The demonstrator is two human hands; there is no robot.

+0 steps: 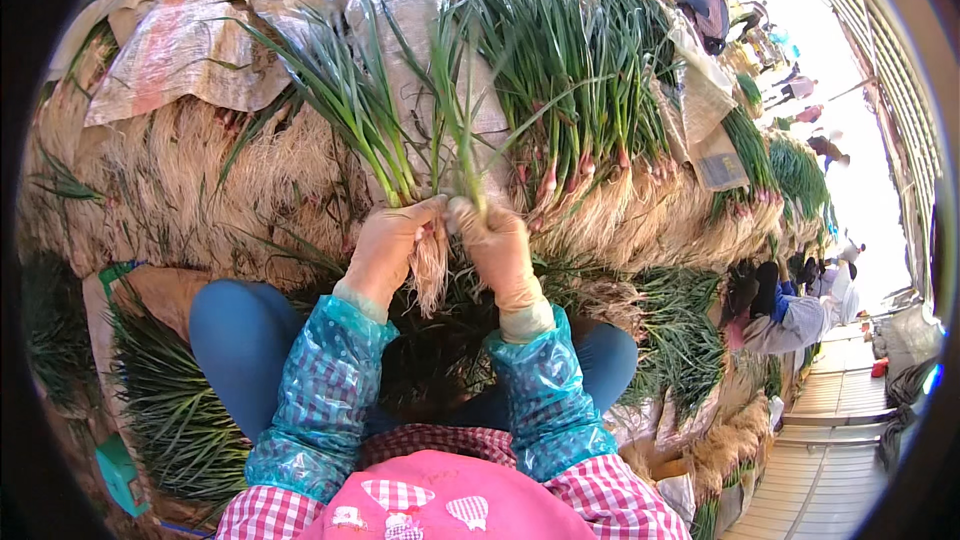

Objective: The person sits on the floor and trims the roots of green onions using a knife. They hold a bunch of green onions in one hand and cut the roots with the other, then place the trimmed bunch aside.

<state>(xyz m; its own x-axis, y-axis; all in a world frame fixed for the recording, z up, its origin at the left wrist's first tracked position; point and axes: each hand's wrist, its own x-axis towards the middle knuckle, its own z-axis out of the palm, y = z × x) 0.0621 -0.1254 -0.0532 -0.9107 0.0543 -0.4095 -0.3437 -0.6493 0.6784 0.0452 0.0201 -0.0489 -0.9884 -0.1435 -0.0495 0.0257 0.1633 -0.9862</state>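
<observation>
My gloved left hand (394,251) grips a small bunch of leafy allium plants (382,157), like spring onions or young garlic. Their green leaves fan up and away from me, and pale stringy roots (429,274) hang below the thumb. Close beside it, my gloved right hand (495,247) pinches a blurred green stalk (466,150); how many stems it holds I cannot tell. The hands almost touch at the fingertips. Behind them a pale woven sack (405,45) lies over the heap. Right of the sack stands a dense row of the same plants (577,90), pinkish bulbs and roots towards me.
A thick bank of dry roots (187,187) runs across in front, partly under a white-and-red woven sheet (195,45). More green plants (180,397) lie at lower left, near a teal plastic object (120,474). To the right, a person (787,322) bends low; others are farther off.
</observation>
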